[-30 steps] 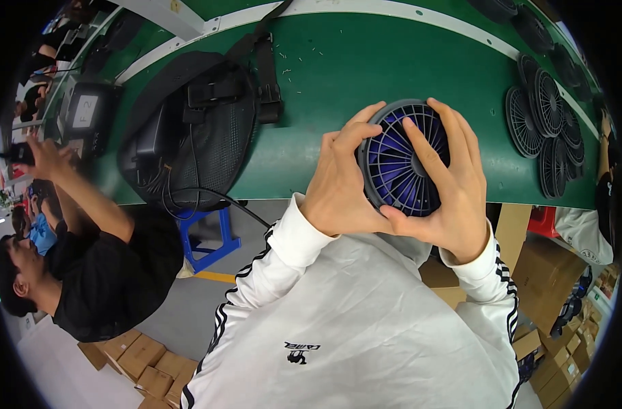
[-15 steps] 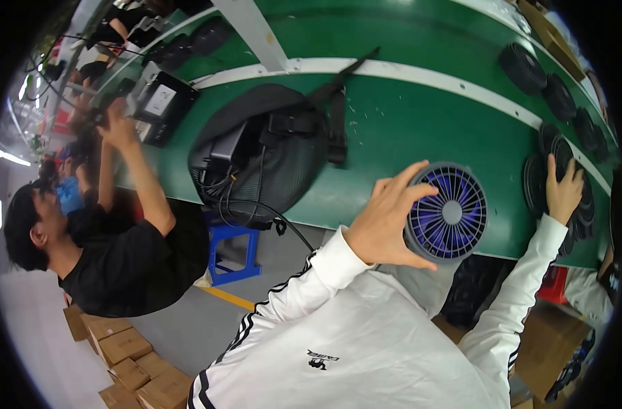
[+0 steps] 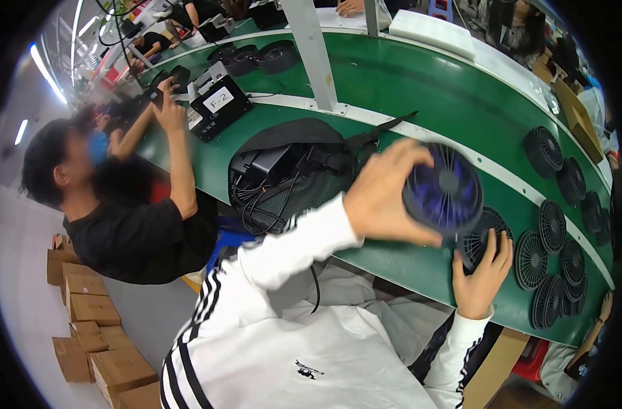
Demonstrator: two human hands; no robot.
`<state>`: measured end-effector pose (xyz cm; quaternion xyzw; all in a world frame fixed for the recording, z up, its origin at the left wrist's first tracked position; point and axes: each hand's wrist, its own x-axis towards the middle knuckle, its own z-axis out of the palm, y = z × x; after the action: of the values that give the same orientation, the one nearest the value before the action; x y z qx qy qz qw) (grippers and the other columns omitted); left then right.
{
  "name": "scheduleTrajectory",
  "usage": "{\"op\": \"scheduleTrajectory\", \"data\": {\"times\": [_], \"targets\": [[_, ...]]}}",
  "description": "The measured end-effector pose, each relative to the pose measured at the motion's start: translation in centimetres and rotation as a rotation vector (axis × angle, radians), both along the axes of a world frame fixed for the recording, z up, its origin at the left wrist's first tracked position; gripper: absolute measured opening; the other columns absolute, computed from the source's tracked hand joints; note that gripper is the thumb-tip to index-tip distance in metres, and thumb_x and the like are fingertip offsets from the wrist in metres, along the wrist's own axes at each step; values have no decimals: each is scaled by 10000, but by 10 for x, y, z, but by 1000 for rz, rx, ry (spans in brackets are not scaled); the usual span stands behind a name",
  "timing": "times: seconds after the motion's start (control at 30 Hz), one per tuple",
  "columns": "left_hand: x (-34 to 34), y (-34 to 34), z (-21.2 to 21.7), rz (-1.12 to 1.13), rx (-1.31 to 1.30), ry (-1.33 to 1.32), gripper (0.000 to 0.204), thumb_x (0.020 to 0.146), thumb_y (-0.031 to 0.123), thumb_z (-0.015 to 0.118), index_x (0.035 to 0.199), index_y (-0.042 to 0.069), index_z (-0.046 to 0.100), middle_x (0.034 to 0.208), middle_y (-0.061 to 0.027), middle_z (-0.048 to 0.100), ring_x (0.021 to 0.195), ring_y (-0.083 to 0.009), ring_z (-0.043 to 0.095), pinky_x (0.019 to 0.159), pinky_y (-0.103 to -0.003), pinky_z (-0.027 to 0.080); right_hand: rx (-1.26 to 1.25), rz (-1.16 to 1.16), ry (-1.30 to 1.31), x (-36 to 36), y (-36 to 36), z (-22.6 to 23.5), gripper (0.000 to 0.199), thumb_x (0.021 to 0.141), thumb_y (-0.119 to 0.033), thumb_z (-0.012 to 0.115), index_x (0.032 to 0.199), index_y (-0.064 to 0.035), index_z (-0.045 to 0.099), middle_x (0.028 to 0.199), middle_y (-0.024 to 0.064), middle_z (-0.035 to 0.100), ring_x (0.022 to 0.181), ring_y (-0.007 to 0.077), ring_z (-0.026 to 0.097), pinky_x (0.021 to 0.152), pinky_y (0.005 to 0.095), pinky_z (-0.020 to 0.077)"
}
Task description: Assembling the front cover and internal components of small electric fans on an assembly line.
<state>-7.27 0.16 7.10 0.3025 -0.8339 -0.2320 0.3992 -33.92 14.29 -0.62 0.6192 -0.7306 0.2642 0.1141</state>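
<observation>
My left hand is closed round the rim of a small round fan, dark grey with blue-purple blades behind a spoked grille. The fan is raised over the green workbench and smeared by motion. Just below and to its right, my right hand grips a round black fan grille with radial spokes. The fan partly hides the grille's upper left, and I cannot tell whether the two touch. More round black grilles lie close together on the bench, right of my right hand.
A black mesh backpack with cables and a power adapter lies on the green bench. Beyond a white rail stand more black fans. A person in black works at left beside a black box-shaped device. Cardboard boxes are stacked at lower left.
My right hand has come left from the pile with a grille in it, up to the fan. The fan in my left hand has risen slightly. The view has shifted, showing more of the far side.
</observation>
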Motion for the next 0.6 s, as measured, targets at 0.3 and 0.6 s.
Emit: {"op": "scheduleTrajectory", "data": {"times": [0.3, 0.6], "targets": [[-43, -214, -61, 586, 98, -32, 950, 655, 563, 948, 1359, 77, 534, 1439, -236, 504, 1345, -417, 533, 1054, -528, 501, -16, 135, -75, 7, -5, 0, 833, 829, -265, 845, 1563, -61, 510, 1667, 258, 382, 1530, 511, 333, 1243, 608, 300], [53, -127, -1, 224, -339, -51, 120, 873, 175, 778, 890, 65, 736, 828, -121, 747, 772, -331, 728, 721, -412, 573, 20, 54, -62, -3, 1, -6, 851, 816, -240, 849, 1573, -60, 503, 1689, 247, 361, 1532, 513, 340, 1247, 618, 302]]}}
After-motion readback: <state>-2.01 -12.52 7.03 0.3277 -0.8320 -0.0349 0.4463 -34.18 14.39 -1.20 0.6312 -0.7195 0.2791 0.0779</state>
